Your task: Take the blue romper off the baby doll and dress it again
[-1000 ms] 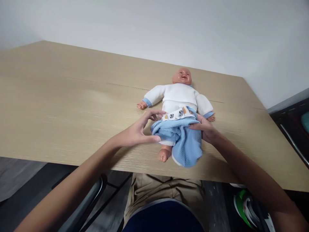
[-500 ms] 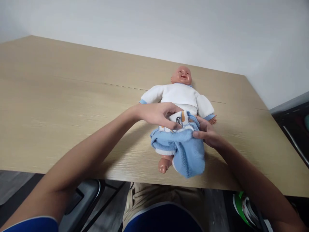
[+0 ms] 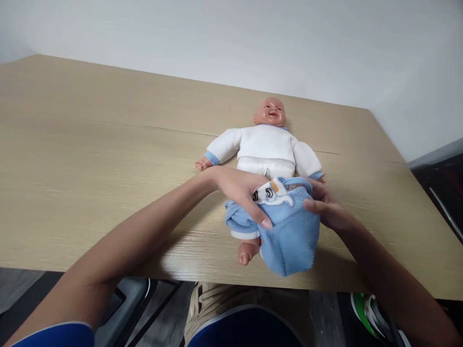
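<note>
A baby doll (image 3: 266,144) in a white top with blue cuffs lies on its back, its feet toward me. Fluffy blue doll pants (image 3: 289,241) with a white embroidered patch cover its legs; one bare foot (image 3: 248,252) sticks out of the white-edged leg opening, while the other foot is hidden in the cloth. My left hand (image 3: 246,193) is closed on the waist of the pants, thumb over the front and fingers out of sight behind the patch. On the other side, my right hand (image 3: 327,205) pinches the waistband, its fingers partly inside the cloth.
The doll rests near the front edge of a wooden table (image 3: 108,159), with a white wall (image 3: 231,43) behind. Below the edge are a grey chair (image 3: 126,303) at left and a green and white round item (image 3: 363,313) at right. Dark equipment (image 3: 441,193) stands at far right.
Both hands have come down and slightly apart, spreading the waistband. The front of the pants is now flatter, and more of the doll's white lower body and one hand show.
</note>
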Demonstrator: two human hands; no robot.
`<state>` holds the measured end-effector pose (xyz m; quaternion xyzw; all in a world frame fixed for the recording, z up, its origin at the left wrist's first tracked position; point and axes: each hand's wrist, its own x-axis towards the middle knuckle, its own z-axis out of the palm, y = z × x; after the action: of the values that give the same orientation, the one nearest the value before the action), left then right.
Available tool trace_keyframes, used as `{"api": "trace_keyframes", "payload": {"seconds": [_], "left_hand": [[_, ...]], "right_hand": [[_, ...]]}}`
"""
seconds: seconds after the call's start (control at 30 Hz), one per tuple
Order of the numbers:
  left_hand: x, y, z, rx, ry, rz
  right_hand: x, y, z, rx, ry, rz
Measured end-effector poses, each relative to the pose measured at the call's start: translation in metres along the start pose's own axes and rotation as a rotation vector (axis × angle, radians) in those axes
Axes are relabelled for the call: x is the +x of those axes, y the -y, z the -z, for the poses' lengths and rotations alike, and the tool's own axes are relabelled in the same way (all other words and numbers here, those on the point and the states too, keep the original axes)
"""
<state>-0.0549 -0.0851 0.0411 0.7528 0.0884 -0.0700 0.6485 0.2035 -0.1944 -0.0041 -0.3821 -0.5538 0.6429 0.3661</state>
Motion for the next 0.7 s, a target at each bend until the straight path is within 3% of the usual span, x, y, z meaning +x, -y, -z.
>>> {"api": "trace_keyframes", "payload": {"seconds": [0.1,0.27,0.4,0.47,0.6,0.7], "left_hand": [[0.001,-0.001,0.000,0.005,0.012,-0.013],[-0.001,-0.007,-0.001,-0.009,-0.107,-0.045],[-0.001,-0.007,-0.002,-0.011,-0.077,-0.028],[0.000,-0.006,-0.003,0.008,-0.023,-0.047],[0.002,-0.008,-0.005,-0.024,0.143,-0.056],[0.001,-0.010,-0.006,-0.052,0.156,-0.064]], "right_hand": [[0.001,0.000,0.001,0.043,-0.023,-0.032],[0.001,0.005,0.007,-0.043,0.294,-0.084],[-0.007,0.009,0.010,-0.093,0.433,-0.101],[-0.009,0.009,0.010,-0.042,0.363,-0.106],[-0.007,0.003,0.012,0.121,0.054,-0.148],[-0.004,-0.002,0.012,0.142,-0.012,-0.249]]}}
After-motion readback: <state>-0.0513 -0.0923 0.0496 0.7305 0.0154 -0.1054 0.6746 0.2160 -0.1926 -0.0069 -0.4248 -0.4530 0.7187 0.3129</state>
